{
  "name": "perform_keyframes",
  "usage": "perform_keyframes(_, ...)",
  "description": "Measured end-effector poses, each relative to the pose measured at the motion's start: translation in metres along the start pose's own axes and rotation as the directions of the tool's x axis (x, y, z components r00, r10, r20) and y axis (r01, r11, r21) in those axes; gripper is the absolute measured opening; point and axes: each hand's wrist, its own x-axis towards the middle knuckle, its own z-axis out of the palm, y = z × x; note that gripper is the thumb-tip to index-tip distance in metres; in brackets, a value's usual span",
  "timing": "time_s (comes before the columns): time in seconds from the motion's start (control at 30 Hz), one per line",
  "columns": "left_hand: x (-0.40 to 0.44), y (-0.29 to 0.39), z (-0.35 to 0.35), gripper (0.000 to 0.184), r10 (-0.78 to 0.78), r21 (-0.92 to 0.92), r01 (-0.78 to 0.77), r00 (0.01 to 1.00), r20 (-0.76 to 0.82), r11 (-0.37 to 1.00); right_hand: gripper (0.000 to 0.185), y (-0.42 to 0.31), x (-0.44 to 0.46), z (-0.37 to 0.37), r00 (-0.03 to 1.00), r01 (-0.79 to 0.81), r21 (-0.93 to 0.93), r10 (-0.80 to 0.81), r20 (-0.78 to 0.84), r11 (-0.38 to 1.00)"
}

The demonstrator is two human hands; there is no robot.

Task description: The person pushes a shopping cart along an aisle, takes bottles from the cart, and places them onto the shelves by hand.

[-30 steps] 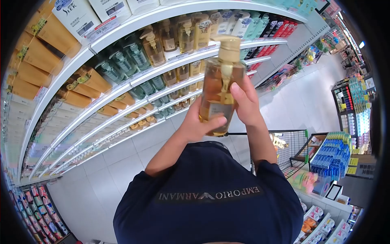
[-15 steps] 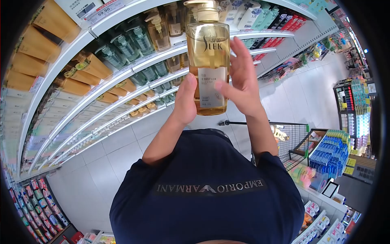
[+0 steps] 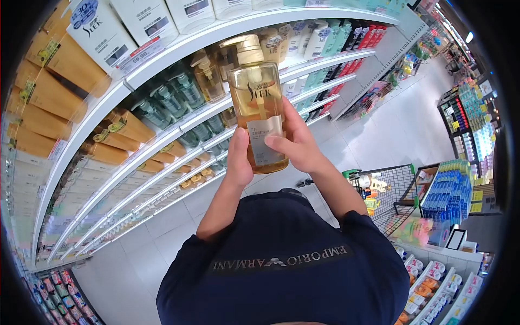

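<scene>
A clear pump bottle [image 3: 262, 97] of amber liquid, lettered "SLEK" with a pale label low on its front, is held up before my chest. It tilts slightly, its gold pump head at the top. My left hand [image 3: 239, 160] is wrapped against the bottle's lower left side, thumb along the edge. On the other side my right hand [image 3: 298, 138] grips it, thumb pressed over the label and fingers running behind. The backs of both hands' fingers are partly hidden by the bottle.
Curved white shelves [image 3: 157, 116] to the left and ahead carry green pump bottles [image 3: 184, 89], orange tubes [image 3: 130, 124] and white cartons [image 3: 97, 32]. A wire shopping cart [image 3: 392, 189] with goods inside stands at right, beside stacked blue packs [image 3: 447, 189]. Tiled floor [image 3: 379, 132] runs between displays.
The bottle has come lower and a little left, now leaning. My right hand has closed from spread fingers to a grip on it. The view has shifted, showing more upper shelf.
</scene>
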Motion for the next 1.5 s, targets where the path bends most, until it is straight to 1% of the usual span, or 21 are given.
perform_keyframes(0.2, 0.008, -0.007, -0.010, 0.063, -0.028, 0.046, 0.030, 0.998, -0.053, 0.998, 0.062, -0.010, 0.015, -0.001, 0.990, -0.031, -0.035, 0.026, -0.139, 0.999)
perform_keyframes(0.27, 0.017, -0.005, -0.007, 0.055, 0.004, 0.014, -0.006, 0.993, 0.115, 1.000, 0.051, -0.020, 0.016, -0.016, 0.955, -0.265, -0.016, 0.261, -0.138, 0.964)
perform_keyframes(0.3, 0.020, -0.011, -0.012, 0.065, -0.063, 0.082, 0.055, 0.994, 0.090, 0.995, 0.051, -0.010, 0.020, -0.020, 0.987, -0.080, 0.019, 0.082, -0.135, 0.997)
perform_keyframes(0.33, 0.023, -0.012, -0.011, 0.065, -0.063, 0.080, 0.056, 0.994, 0.088, 0.995, 0.051, -0.010, 0.024, -0.026, 0.987, -0.082, 0.020, 0.084, -0.134, 0.996)
perform_keyframes(0.4, 0.027, -0.013, -0.010, 0.067, -0.061, 0.332, 0.026, 0.993, 0.096, 0.943, 0.056, -0.011, 0.030, -0.040, 0.987, -0.002, -0.130, -0.018, -0.158, 0.992)
perform_keyframes(0.43, 0.030, -0.013, -0.011, 0.070, -0.145, 0.369, 0.122, 0.989, 0.035, 0.922, 0.063, -0.021, 0.034, -0.042, 0.977, -0.093, -0.052, 0.081, -0.195, 0.994)
perform_keyframes(0.47, 0.035, -0.014, -0.016, 0.070, -0.151, 0.369, 0.132, 0.988, 0.023, 0.920, 0.063, -0.022, 0.038, -0.046, 0.977, -0.103, -0.044, 0.093, -0.191, 0.994)
perform_keyframes(0.53, 0.044, -0.016, -0.028, 0.071, -0.227, 0.469, 0.205, 0.974, -0.010, 0.859, 0.065, -0.018, 0.051, -0.058, 0.985, -0.124, -0.189, 0.098, -0.142, 0.974)
perform_keyframes(0.6, 0.051, -0.014, -0.036, 0.073, -0.286, 0.412, 0.281, 0.957, -0.052, 0.867, 0.066, -0.010, 0.065, -0.067, 0.988, -0.134, -0.181, 0.116, -0.104, 0.974)
perform_keyframes(0.67, 0.061, -0.020, -0.049, 0.072, -0.217, 0.527, 0.219, 0.974, -0.067, 0.821, 0.065, -0.001, 0.080, -0.074, 0.993, -0.116, -0.183, 0.110, -0.045, 0.976)
perform_keyframes(0.8, 0.089, -0.019, -0.054, 0.069, -0.186, 0.552, 0.276, 0.959, -0.215, 0.787, 0.069, 0.009, 0.115, -0.074, 0.995, -0.104, -0.166, 0.102, -0.019, 0.981)
perform_keyframes(0.87, 0.103, -0.018, -0.051, 0.067, -0.065, 0.638, 0.321, 0.918, -0.391, 0.700, 0.073, 0.015, 0.128, -0.075, 0.990, -0.136, -0.379, 0.133, -0.036, 0.915)
perform_keyframes(0.93, 0.111, -0.022, -0.059, 0.070, -0.049, 0.642, 0.350, 0.898, -0.437, 0.682, 0.077, 0.025, 0.140, -0.079, 0.995, -0.087, -0.386, 0.097, 0.006, 0.919)
perform_keyframes(1.07, 0.128, -0.023, -0.074, 0.078, -0.036, 0.658, 0.354, 0.895, -0.444, 0.665, 0.076, 0.026, 0.174, -0.085, 0.994, -0.053, -0.402, 0.087, 0.067, 0.914)
perform_keyframes(1.2, 0.130, -0.035, -0.100, 0.096, -0.052, 0.616, 0.310, 0.915, -0.400, 0.724, 0.072, 0.041, 0.189, -0.087, 0.987, -0.062, -0.405, 0.115, 0.109, 0.912)
perform_keyframes(1.27, 0.125, -0.035, -0.100, 0.103, 0.109, 0.896, 0.297, 0.931, -0.349, 0.330, 0.073, 0.052, 0.194, -0.085, 0.994, -0.007, -0.521, 0.065, 0.093, 0.853)
perform_keyframes(1.3, 0.124, -0.034, -0.101, 0.107, 0.068, 0.855, 0.323, 0.922, -0.381, 0.407, 0.074, 0.055, 0.198, -0.084, 0.992, -0.004, -0.582, 0.076, 0.100, 0.813)
perform_keyframes(1.33, 0.124, -0.034, -0.101, 0.107, 0.069, 0.853, 0.331, 0.919, -0.389, 0.404, 0.074, 0.057, 0.203, -0.082, 0.991, -0.004, -0.576, 0.080, 0.106, 0.817)
perform_keyframes(1.4, 0.122, -0.034, -0.099, 0.108, 0.158, 0.846, 0.297, 0.903, -0.399, 0.442, 0.073, 0.057, 0.210, -0.078, 0.989, 0.061, -0.710, 0.055, 0.140, 0.701)
perform_keyframes(1.47, 0.124, -0.035, -0.101, 0.106, 0.213, 0.860, 0.272, 0.895, -0.391, 0.433, 0.074, 0.068, 0.215, -0.079, 0.986, 0.097, -0.696, 0.028, 0.166, 0.712)
perform_keyframes(1.5, 0.125, -0.035, -0.102, 0.104, 0.194, 0.828, 0.253, 0.899, -0.392, 0.500, 0.074, 0.072, 0.217, -0.079, 0.984, 0.120, -0.710, 0.012, 0.178, 0.694)
